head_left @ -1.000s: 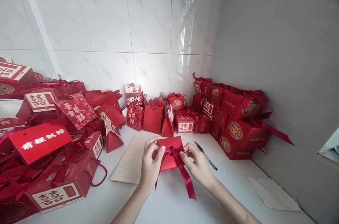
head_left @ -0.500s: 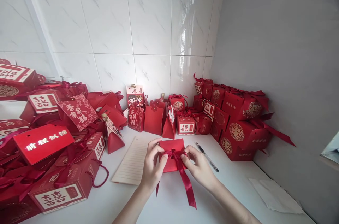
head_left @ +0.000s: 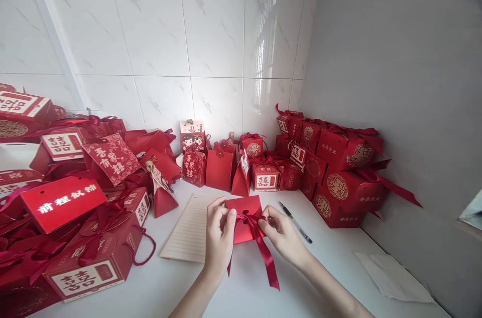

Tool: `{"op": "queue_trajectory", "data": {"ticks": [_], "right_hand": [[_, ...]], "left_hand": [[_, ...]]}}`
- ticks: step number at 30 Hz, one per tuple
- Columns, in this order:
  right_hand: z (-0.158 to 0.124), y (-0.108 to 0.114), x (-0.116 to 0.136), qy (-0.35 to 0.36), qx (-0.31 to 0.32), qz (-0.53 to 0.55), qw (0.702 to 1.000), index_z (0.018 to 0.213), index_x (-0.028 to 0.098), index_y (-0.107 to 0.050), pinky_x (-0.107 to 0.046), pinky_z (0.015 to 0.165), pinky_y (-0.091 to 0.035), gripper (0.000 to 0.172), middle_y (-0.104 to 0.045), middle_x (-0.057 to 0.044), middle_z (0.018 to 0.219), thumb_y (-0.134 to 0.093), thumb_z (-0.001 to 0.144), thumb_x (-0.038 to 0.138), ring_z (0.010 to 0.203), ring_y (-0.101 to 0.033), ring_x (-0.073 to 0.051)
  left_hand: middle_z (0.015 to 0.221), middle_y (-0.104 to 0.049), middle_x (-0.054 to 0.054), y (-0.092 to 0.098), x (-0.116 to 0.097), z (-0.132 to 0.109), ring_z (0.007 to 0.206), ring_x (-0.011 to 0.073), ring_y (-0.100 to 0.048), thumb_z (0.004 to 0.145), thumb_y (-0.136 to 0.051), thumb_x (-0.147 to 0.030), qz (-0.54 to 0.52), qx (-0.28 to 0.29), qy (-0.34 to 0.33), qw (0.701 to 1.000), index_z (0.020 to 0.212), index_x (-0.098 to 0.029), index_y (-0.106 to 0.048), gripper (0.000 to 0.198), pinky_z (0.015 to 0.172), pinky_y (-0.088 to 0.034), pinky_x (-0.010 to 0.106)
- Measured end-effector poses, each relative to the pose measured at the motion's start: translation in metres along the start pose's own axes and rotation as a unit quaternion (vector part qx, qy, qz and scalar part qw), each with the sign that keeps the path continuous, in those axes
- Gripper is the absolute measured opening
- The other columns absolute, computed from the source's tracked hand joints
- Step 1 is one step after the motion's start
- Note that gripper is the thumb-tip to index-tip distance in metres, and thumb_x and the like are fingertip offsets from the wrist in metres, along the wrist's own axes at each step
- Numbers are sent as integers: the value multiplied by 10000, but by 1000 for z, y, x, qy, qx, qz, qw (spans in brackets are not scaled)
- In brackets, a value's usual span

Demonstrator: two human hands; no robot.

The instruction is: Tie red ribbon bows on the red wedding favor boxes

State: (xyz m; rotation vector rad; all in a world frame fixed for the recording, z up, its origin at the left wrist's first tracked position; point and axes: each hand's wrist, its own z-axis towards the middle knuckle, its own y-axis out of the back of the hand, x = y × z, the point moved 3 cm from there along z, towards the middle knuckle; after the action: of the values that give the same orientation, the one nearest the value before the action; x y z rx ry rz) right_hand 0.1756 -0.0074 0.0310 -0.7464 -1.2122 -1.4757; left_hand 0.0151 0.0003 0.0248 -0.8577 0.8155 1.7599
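Note:
A small red gift box [head_left: 244, 203] is held up a little above the table, between my hands. A dark red satin ribbon [head_left: 267, 260] is tied in a bow across its front, and its tails hang down. My left hand [head_left: 219, 237] is closed at the box's left edge, thumb upright, with the bow's left loop pinched in it; its fingertips are partly hidden. Opposite it, my right hand [head_left: 279, 231] pinches the bow's right loop between thumb and forefinger, its other fingers curled by the box's right side.
A lined notebook [head_left: 184, 235] lies left of my hands and a pen [head_left: 295, 221] to the right. Red gift boxes [head_left: 94, 258] pile up at left; more boxes [head_left: 339, 192] are stacked at right. Small boxes [head_left: 219, 170] stand along the tiled wall. White tissue [head_left: 393, 278] lies front right.
My left thumb has lifted off the bow's middle and moved to the box's left edge. The box has tilted slightly. My right hand has hardly moved.

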Motion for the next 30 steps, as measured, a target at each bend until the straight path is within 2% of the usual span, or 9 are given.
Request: {"op": "queue_trajectory", "data": {"ticks": [15,26,30], "right_hand": [[4,0,-5,-25,22,108,994,636,210,-350,-244,579,-270,352,-350,51,608,-517,788,480,591,-323,-117],[5,1,-6,-24,20,107,994,644,215,-346,-241,560,-277,373,-365,53,600,-506,793,518,574,-331,-117],[5,1,-7,-20,20,100,995,653,216,-344,-242,570,-291,356,-366,54,603,-483,814,502,580,-342,-119]], "left_hand": [[1161,-520,77,1,3,-1,1028,228,-521,876,-441,-371,4,-4,-11,1000,643,-201,-488,292,859,-450,356],[1147,-539,78,1,4,-1,999,225,-535,879,-436,-371,5,-6,-17,1000,639,-201,-485,298,851,-456,364],[1158,-537,76,1,3,1,978,226,-552,866,-453,-392,-10,3,10,1000,601,-195,-477,331,839,-466,353]]}}
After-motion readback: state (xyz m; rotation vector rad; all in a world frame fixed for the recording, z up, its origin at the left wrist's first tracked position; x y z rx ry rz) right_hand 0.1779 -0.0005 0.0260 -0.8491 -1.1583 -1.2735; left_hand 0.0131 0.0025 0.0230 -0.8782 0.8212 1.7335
